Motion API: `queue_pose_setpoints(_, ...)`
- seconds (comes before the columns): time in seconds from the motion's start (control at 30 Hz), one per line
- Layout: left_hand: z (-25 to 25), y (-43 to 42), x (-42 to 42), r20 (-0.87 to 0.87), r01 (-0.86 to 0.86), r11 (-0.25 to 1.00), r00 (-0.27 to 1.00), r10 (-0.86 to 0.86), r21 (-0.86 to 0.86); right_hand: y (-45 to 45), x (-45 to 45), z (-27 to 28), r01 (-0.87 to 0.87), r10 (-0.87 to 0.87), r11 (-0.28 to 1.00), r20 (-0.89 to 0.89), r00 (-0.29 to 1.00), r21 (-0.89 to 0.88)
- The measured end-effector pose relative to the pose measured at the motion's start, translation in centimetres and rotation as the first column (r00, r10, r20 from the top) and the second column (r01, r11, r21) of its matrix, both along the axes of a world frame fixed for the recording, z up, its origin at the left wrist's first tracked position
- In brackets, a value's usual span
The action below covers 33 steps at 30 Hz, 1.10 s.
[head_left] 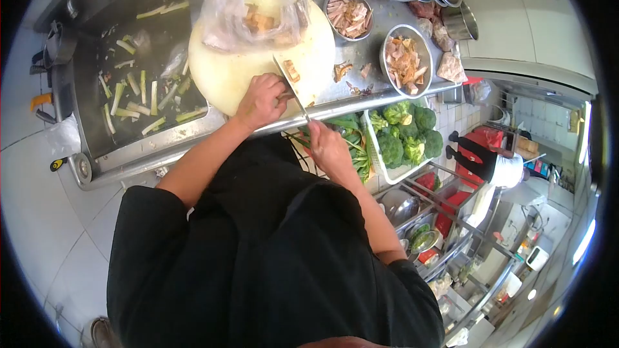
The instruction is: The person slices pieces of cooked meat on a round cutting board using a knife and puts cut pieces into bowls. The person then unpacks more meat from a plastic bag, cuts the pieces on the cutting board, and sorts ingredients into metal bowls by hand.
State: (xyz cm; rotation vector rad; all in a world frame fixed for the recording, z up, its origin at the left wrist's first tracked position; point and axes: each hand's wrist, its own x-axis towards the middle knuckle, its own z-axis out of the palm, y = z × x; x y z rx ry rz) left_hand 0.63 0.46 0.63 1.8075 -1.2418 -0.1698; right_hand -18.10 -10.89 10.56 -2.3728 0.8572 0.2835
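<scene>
My right hand is closed round the handle of a kitchen knife, whose blade stands over the round cutting board. My left hand rests on the board just left of the blade, its fingers curled on a piece of meat that they mostly hide. On the blade's other side lie cut brown-edged meat slices. A clear plastic bag with more meat pieces sits on the far part of the board.
Right of the board stand a bowl of pale meat strips and a bowl of browned pieces. Scallion pieces lie in the sink at left. A white basket holds broccoli. Another person stands farther right.
</scene>
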Motion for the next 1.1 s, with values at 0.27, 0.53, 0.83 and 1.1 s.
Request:
queue_pose_setpoints(0.27, -0.1, 1.1, 0.0, 0.011, -0.046, 0.999, 0.999, 0.047, -0.027, -0.9, 0.3, 4.8, 0.016, -0.013, 0.997, -0.039, 0.999, 0.075)
queue_pose_setpoints(0.53, -0.5, 0.9, 0.1, -0.061, -0.031, 0.998, 0.998, 0.028, -0.047, -1.7, 3.1, -0.9, 0.010, -0.027, 0.996, 0.191, 0.981, 0.091)
queue_pose_setpoints(0.83, -0.9, -2.0, -2.0, -0.128, -0.223, 0.975, 0.967, 0.220, -0.009, -6.8, -2.0, -0.5, 0.459, -0.551, 0.506, -0.136, 0.823, 0.730)
queue_pose_setpoints(1.1, -1.6, -6.9, -3.2, -0.112, -0.210, 0.978, 0.971, 0.210, 0.011, -4.9, -3.4, -4.0, 0.369, -0.398, 0.260, -0.249, 0.883, 0.892)
